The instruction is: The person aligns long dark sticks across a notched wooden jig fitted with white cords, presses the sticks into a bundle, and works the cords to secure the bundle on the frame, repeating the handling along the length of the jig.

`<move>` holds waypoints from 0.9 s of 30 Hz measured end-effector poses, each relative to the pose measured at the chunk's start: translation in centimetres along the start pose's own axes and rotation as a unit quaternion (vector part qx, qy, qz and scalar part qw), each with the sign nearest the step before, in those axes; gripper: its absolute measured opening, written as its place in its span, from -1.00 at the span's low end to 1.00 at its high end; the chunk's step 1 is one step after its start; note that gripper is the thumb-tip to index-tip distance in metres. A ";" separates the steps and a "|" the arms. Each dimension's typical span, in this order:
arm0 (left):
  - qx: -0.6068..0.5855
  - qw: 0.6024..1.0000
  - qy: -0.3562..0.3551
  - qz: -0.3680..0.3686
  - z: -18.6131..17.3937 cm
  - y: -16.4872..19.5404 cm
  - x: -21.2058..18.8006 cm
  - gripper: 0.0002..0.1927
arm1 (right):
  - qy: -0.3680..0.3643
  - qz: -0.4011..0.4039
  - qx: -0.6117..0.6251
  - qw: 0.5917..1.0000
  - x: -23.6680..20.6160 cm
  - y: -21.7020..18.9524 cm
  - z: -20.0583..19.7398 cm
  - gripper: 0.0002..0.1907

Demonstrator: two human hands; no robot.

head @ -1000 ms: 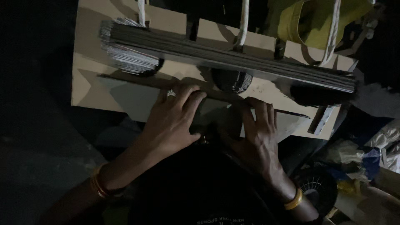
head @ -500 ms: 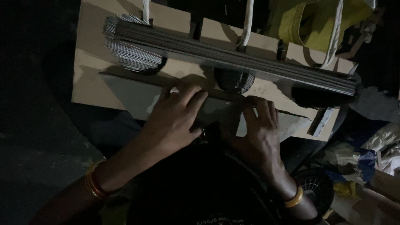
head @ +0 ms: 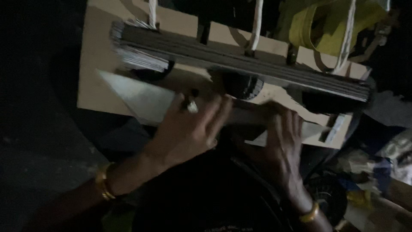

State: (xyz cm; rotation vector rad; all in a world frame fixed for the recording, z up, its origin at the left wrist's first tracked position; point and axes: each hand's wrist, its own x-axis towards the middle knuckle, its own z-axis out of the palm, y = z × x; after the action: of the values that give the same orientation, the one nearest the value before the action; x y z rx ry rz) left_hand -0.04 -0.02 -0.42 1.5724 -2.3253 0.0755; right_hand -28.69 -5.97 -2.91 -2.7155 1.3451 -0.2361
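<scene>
Dim board (head: 98, 81): both hands (head: 189, 129) press a strip (head: 253, 116).

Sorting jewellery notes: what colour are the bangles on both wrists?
Gold-coloured, on the left wrist bangle and right wrist bangle; only the head view shows them.

surface: tan wooden board (head: 101, 64)
on it: grey triangular sheet (head: 143, 99) near left edge; hands pressing front edge
</scene>
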 end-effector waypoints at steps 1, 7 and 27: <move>0.019 0.998 0.050 0.023 0.1 0.1 -0.2 -0.38 | 0.002 0.000 -0.088 0.996 -0.8 1.2 0.6 -0.34; 0.005 0.987 0.146 0.071 1.3 -1.4 -1.1 -0.66 | 0.068 -0.077 0.014 0.995 -4.1 4.1 1.9 -0.77; 0.079 0.976 0.179 -0.099 -8.0 -13.1 -0.6 -0.94 | 0.135 -0.129 -0.012 0.982 7.6 -1.3 -3.3 -0.86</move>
State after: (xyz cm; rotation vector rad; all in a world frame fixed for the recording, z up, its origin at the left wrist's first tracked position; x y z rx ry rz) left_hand 14.05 -2.75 5.06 1.6946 -1.9169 0.4652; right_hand -23.71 -11.30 1.28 -2.9597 1.0457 -0.6336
